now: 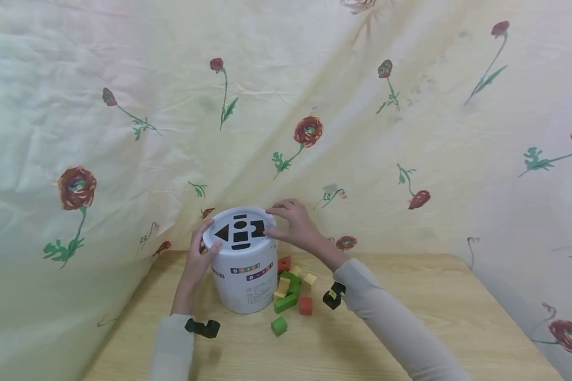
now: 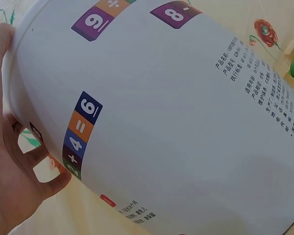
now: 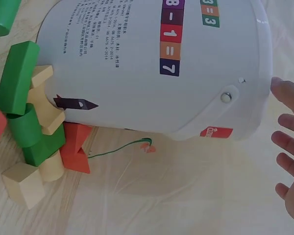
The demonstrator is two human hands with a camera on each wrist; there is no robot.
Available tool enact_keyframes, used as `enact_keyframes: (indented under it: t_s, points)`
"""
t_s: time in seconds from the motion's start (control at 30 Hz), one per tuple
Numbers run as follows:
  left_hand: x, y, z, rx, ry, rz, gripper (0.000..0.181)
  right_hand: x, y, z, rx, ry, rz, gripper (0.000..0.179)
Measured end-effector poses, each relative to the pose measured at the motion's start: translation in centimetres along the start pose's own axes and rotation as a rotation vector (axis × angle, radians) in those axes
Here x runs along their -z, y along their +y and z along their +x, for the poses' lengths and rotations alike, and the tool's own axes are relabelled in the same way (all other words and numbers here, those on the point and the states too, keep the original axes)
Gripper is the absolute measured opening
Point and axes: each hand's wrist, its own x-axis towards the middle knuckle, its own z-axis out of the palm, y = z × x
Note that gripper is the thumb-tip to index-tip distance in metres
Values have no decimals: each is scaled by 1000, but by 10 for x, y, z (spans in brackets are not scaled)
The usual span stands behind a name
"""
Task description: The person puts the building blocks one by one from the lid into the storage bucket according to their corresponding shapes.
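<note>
A white bucket [image 1: 243, 286] with a shape-sorter lid [image 1: 225, 246] stands upright on the table; the lid has dark cut-outs of several shapes. My left hand [image 1: 199, 259] holds the bucket at its left rim, thumb at the lid's edge, fingers round the side. In the left wrist view, that hand [image 2: 12, 161] lies against the printed wall. My right hand [image 1: 297, 225] is at the lid's right edge, fingers extended. The right wrist view shows its thumb [image 3: 286, 93] by the rim, with the other fingers off the bucket. I see nothing held in it.
Loose wooden blocks lie right of the bucket: a red cube [image 1: 305, 305], a green cylinder [image 1: 279, 326], a green bar [image 1: 285, 303], a pale block [image 1: 309, 280] and several others. Behind the wooden table [image 1: 410, 317] hangs a flowered cloth [image 1: 267, 106].
</note>
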Motion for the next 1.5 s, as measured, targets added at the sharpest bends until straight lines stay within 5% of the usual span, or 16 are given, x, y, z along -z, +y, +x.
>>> enact_keyframes:
  t_s: [0.4,0.63,1.1,1.5]
  points:
    - [-1,0,-1,11,-6,-9,68,15,34,-55,-148,8,212,48]
    - [0,0,-1,9,-9,-15,69,3,59,-96,-236,-60,251,47]
    - [4,0,3,-6,-12,-8,69,-33,80,-142,-36,-281,246,42]
    - [0,-2,4,-11,-13,-8,70,-42,79,-152,-90,-434,208,52]
